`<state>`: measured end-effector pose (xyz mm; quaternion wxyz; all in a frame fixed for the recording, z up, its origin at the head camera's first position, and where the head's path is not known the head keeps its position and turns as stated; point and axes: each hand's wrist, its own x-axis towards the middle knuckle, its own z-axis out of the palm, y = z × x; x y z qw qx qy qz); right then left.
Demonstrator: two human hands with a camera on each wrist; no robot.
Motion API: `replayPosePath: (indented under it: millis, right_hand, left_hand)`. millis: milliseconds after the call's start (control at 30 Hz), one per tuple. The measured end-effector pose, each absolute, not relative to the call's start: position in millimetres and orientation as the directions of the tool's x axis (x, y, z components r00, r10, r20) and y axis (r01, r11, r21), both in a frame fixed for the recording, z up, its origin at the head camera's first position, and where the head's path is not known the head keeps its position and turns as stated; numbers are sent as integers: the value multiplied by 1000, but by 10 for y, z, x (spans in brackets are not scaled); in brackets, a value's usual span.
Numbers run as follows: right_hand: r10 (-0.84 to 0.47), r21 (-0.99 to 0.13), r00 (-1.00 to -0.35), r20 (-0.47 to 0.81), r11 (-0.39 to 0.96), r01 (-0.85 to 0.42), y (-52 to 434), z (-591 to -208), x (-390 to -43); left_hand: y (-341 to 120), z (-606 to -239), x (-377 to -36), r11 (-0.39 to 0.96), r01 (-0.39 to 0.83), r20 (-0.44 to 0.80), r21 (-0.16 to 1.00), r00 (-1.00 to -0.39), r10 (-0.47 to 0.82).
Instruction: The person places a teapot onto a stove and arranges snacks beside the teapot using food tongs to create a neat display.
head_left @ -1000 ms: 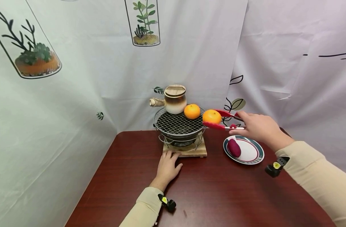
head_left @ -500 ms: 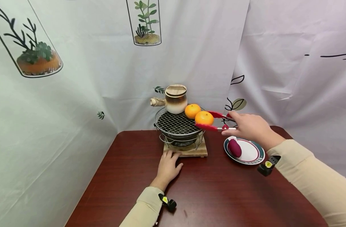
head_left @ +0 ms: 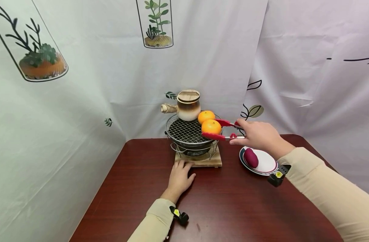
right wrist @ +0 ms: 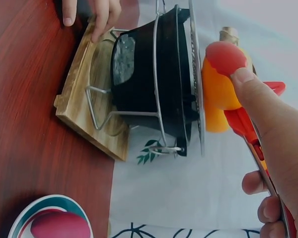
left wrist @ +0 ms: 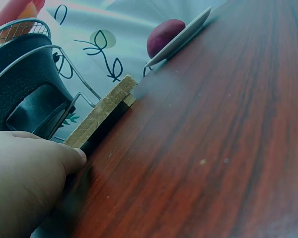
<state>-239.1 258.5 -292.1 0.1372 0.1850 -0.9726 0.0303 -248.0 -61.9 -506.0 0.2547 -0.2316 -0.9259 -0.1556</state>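
Two oranges at the grill: you carry one in tongs, the other sits on the mesh.

Your right hand [head_left: 257, 136] is clenched round the red-tipped metal tongs [head_left: 223, 130], and their tips clamp the round orange fruit [head_left: 211, 126] at the right edge of the round wire mesh grill [head_left: 186, 131], just in front of the second orange [head_left: 206, 116]. The brown glazed clay pot with wooden lid [head_left: 188, 105] stands at the back of the mesh. Your left hand [head_left: 179, 178] lies flat on the dark red wooden table [head_left: 233, 208], fingers relaxed, tips touching the square wooden base board [head_left: 199, 161] under the black stove. A purple sweet potato [head_left: 251, 157] rests on the white plate with green-red rim [head_left: 267, 163], below your right wrist.
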Motion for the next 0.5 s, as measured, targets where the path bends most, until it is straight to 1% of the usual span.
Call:
replayPosePath:
  millis: [233,500]
  right_hand:
    - [-358,-2,-900,250,929,-370,2462,-2932,-2439]
    - [-368,9,-893,260,926,-378,2362,-2935,-2482]
  left_hand:
    - [-623,-5053,-2480,849,503,541,162,-765,350]
    - [-619,-5049,-2474,845,506,543,171,-764,348]
